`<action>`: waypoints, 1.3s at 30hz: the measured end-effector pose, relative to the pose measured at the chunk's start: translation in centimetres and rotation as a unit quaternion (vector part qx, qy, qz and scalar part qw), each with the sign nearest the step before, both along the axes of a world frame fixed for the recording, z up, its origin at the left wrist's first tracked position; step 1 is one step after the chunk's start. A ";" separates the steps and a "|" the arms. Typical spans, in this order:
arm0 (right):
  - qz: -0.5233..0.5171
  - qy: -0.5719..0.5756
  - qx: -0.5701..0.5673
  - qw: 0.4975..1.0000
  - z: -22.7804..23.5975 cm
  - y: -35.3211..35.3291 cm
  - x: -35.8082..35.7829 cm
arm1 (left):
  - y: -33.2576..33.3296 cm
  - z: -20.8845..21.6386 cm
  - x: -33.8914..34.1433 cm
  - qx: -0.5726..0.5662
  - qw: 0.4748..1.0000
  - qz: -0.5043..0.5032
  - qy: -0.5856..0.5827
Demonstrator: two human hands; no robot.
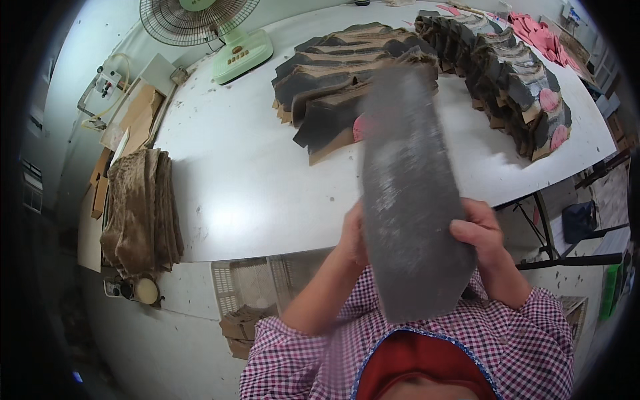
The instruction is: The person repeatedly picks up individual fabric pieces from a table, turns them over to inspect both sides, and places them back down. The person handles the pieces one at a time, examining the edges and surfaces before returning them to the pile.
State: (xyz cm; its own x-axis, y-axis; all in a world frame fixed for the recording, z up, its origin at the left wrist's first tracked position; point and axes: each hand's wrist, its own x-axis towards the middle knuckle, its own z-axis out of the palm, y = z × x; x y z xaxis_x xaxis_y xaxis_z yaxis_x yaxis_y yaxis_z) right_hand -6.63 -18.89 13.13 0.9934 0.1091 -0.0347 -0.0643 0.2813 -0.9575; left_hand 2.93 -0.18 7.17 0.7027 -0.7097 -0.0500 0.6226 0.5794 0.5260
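Note:
A long, flat dark grey piece (413, 200) stands up in front of me, with pale scuffs on its surface and a tapered lower end. My right hand (481, 230) grips its right edge, thumb on the near face and fingers behind. At the left edge is my left hand (355, 233), closed on the piece, its fingers mostly hidden behind it. Beyond it on the table lies a fanned row of dark grey and brown furry pieces (333, 80), partly covered from sight by the held piece. The held piece's upper end is slightly blurred.
More overlapping furry pieces with pink round patches (549, 100) lie along the white table (253, 167) at right. Brown fur pieces (137, 213) hang over its left edge. A green fan (243, 53) stands at the back. Pink cloth (543, 37) lies far right; a white crate (250, 287) sits below.

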 end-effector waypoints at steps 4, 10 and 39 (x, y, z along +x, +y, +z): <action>0.058 0.129 -0.099 0.985 -2.7 -1.5 2.2 | -0.4 1.4 0.1 -0.115 0.992 0.000 -0.051; -0.013 -0.187 -0.325 0.927 -0.3 -0.3 2.4 | 2.0 0.9 -1.8 0.128 0.983 0.112 -0.070; -0.046 0.002 -0.149 0.988 -8.5 0.3 6.3 | 2.6 1.3 -4.7 0.010 0.998 0.055 0.033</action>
State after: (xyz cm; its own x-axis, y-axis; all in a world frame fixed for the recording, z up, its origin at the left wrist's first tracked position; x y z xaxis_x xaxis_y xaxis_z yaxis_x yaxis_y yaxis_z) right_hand -0.36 -18.61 4.67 0.9984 0.0026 -0.0565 -0.0564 -0.0089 -0.9984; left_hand -1.72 2.38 8.50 0.7714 -0.6263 -0.1126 0.5894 0.6365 0.4975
